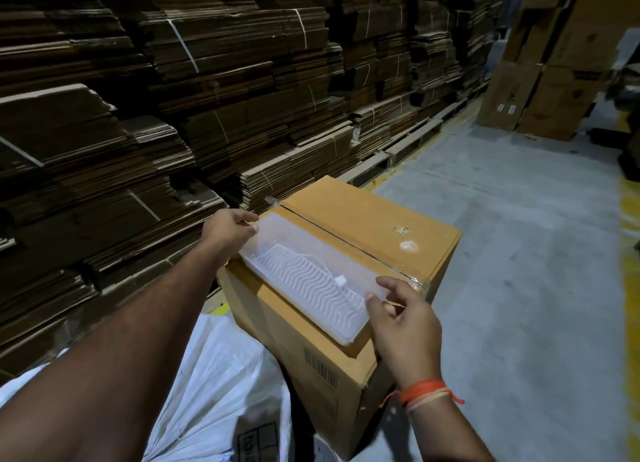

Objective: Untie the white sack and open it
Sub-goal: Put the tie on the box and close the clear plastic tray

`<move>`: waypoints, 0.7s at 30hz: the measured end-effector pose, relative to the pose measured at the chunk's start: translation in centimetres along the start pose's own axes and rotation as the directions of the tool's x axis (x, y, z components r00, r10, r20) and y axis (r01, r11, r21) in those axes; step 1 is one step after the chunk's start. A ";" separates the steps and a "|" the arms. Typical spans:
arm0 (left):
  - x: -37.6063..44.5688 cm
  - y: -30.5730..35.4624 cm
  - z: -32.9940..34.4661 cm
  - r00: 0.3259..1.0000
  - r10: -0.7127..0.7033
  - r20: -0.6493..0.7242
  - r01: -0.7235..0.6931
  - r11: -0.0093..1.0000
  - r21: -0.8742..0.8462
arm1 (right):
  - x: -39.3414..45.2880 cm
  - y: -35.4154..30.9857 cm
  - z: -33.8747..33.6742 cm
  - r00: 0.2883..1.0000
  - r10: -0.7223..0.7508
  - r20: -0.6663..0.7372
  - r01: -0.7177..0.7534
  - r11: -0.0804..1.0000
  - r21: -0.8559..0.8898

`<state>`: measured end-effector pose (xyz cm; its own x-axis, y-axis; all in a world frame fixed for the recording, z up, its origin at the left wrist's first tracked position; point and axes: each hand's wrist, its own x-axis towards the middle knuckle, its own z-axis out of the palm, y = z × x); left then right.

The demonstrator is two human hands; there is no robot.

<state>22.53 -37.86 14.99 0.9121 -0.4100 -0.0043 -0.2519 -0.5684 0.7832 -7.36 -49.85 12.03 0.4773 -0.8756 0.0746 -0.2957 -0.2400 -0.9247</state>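
The white woven sack (221, 385) lies low at the bottom left, partly under my left forearm, its mouth not visible. A long clear plastic tray (308, 278) with a wavy ribbed floor rests on a brown cardboard box (374, 219). My left hand (228, 231) grips the tray's far end. My right hand (405, 326), with an orange thread on the wrist, pinches the tray's near right corner. Neither hand touches the sack.
Tall stacks of flattened cardboard (173, 97) on pallets fill the left side and back. Upright brown cartons (554, 80) stand at the back right. Grey concrete floor (519, 253) with a yellow line (630, 271) stretches to the right of the box.
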 end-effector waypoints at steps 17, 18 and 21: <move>3.6 -1.1 1.1 0.996 0.030 0.083 -0.016 0.985 -0.174 | 1.8 1.1 0.8 0.991 0.109 -0.080 -0.077 0.941 0.329; 3.1 -1.2 0.9 0.997 0.022 0.080 -0.006 0.981 -0.195 | 1.5 1.0 0.6 0.992 0.112 -0.060 -0.083 0.932 0.352; 1.6 -2.2 0.1 0.998 -0.008 0.070 0.027 0.961 -0.277 | -0.1 0.6 0.4 0.994 0.109 0.009 -0.104 0.920 0.379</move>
<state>24.53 -37.35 13.21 0.8891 -0.4545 -0.0536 -0.1280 -0.3595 0.9243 -7.26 -49.72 11.33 0.4500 -0.8925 -0.0298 -0.0080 0.0293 -0.9995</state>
